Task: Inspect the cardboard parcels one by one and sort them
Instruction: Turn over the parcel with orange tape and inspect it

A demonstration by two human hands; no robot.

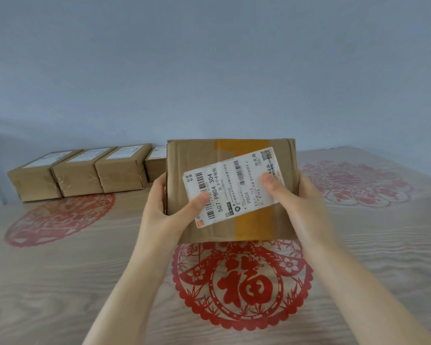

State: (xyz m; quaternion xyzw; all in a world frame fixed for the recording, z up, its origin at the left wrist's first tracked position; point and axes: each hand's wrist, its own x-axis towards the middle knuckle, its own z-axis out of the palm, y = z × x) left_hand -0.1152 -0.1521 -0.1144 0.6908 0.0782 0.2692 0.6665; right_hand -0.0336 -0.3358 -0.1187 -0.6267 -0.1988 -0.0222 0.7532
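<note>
Both hands, left [169, 205] and right [294, 195], grip the cardboard parcel [224, 150] between them, thumbs on top

parcel [230, 190]: brown, taped, label up, raised | four parcels [85, 174]: far-left row

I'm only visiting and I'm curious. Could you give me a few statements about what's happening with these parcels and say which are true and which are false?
1. The left hand and the right hand both hold the same cardboard parcel. True.
2. Its white label is turned away from the camera. False: the label faces the camera, with both thumbs resting on it.
3. A row of parcels stands at the back left of the table. True.
4. The held parcel has been cut open. False: yellow tape runs across it and it looks closed.
</note>
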